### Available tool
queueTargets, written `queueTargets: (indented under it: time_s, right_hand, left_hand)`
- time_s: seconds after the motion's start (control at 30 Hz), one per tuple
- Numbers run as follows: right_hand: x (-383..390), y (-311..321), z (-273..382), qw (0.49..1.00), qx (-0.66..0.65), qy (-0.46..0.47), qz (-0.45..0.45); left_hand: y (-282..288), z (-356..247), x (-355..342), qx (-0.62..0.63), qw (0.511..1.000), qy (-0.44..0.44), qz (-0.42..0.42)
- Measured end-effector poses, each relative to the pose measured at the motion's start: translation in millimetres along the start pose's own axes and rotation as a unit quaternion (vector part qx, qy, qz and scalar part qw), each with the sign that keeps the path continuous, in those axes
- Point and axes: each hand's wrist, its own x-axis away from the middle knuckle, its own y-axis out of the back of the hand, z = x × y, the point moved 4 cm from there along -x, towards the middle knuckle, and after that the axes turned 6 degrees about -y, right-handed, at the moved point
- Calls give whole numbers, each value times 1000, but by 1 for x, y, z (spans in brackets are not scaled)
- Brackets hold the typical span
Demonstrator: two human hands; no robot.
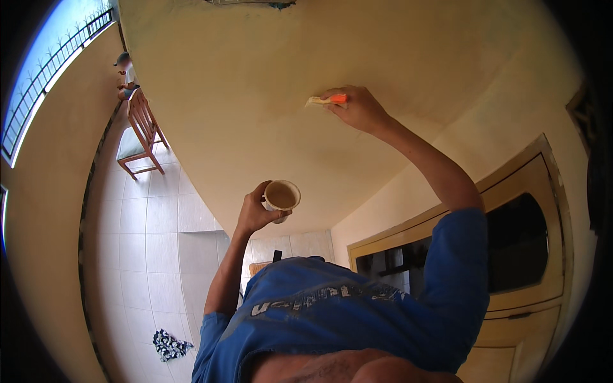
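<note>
My right hand (358, 110) grips a small paintbrush (338, 99) with an orange handle, its pale bristles at or very near a broad cream painted surface (255, 76); whether they touch it I cannot tell. Lower down, my left hand (254, 214) is closed around a cup (281, 195) with a pale beige, paint-like substance inside, held in front of the same surface. Darker, uneven patches show on the surface around the brush.
A wooden chair (137, 137) stands on tiled floor (163, 249) at left, a seated person (126, 70) beyond it. A patterned cloth (170, 345) lies on the floor. A cream door (523, 300) with dark panes is at right, a barred window (48, 70) at upper left.
</note>
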Motion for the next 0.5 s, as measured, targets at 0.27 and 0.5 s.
queueTargets:
  time_s: [0.27,0.5]
  right_hand:
    - [-64,120,42,991,96,-15,-90]
    - [-106,235,92,944,197,126,-234]
  left_hand:
    - [5,8,5,-18,1000,-4,-20]
    - [1,6,2,-5,1000,2,-3]
